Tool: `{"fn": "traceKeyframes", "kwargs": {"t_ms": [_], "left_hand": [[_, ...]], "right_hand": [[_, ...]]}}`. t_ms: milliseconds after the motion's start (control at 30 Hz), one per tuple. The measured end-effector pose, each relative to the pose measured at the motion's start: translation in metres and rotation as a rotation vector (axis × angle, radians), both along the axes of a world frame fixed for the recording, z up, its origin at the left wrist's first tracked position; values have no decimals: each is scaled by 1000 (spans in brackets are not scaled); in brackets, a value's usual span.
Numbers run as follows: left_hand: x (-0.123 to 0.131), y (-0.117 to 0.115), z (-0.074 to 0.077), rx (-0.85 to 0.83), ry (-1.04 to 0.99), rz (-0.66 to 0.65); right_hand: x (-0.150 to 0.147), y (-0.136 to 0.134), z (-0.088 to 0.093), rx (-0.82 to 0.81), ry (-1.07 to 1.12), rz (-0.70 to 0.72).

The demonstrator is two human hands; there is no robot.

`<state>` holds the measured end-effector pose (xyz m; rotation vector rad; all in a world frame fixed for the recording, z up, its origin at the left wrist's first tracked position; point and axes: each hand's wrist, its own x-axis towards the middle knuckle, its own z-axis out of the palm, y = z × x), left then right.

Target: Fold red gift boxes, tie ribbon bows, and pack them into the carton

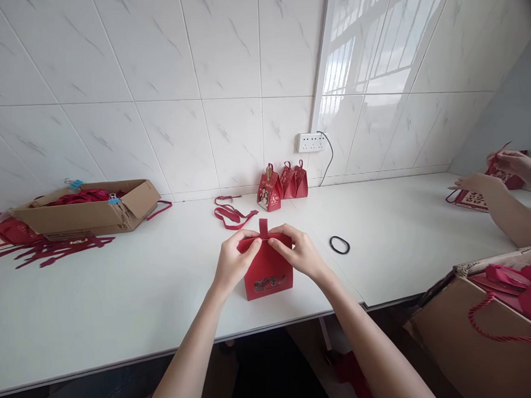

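Observation:
A small red paper gift box (pixel 268 271) stands upright on the white table (pixel 121 297), with a printed window on its front. My left hand (pixel 233 261) grips its top left corner, fingers pinched at the flap. My right hand (pixel 297 253) pinches the top right side in the same way. A short red tab sticks up between my fingertips. Both hands are closed on the box top.
Three finished red boxes (pixel 282 187) stand by the wall, with loose red ribbons (pixel 231 214) in front. A black hair tie (pixel 339 244) lies to the right. A cardboard box (pixel 87 211) sits at left, another carton (pixel 483 325) at lower right. Another person's hands (pixel 491 176) work at far right.

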<state>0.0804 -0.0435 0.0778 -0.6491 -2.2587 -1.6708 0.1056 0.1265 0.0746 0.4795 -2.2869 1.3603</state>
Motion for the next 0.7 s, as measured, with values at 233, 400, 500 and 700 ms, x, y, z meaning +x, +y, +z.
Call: {"fn": "traceKeyframes", "kwargs": {"t_ms": [233, 400, 500, 700], "left_hand": [[-3, 0, 0, -20, 7, -5], [-6, 1, -2, -36, 34, 10], [-8, 2, -2, -31, 35, 15], [-12, -3, 7, -93, 7, -85]], "right_hand": [[-5, -5, -2, -13, 10, 8], [-7, -7, -3, -17, 13, 14], [-11, -7, -4, 5, 48, 25], [-16, 5, 2, 82, 70, 92]]}}
